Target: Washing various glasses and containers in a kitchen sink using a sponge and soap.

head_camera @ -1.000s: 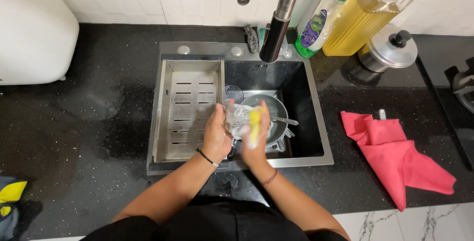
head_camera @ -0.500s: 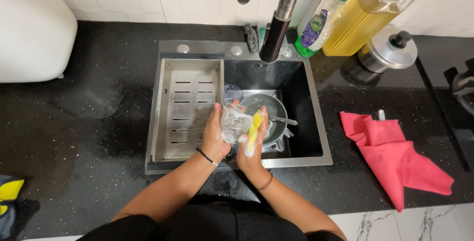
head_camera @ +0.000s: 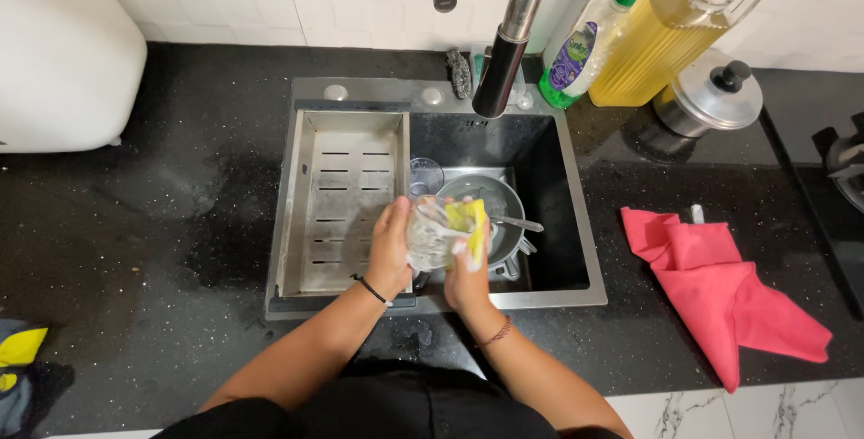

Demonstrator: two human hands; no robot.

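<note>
While the left hand [head_camera: 391,246] grips a soapy glass [head_camera: 430,239], the right hand [head_camera: 468,273] presses a yellow sponge [head_camera: 467,216] into it

— What's different from a second ago?

— The yellow sponge [head_camera: 466,216] in the right hand [head_camera: 468,273] has shifted. It stood upright against the soapy glass [head_camera: 430,237]; now it sits over the glass's upper right edge.

— And the left hand [head_camera: 390,250]?

— It has turned the glass a little, tilting it more toward the centre of the frame.
</note>
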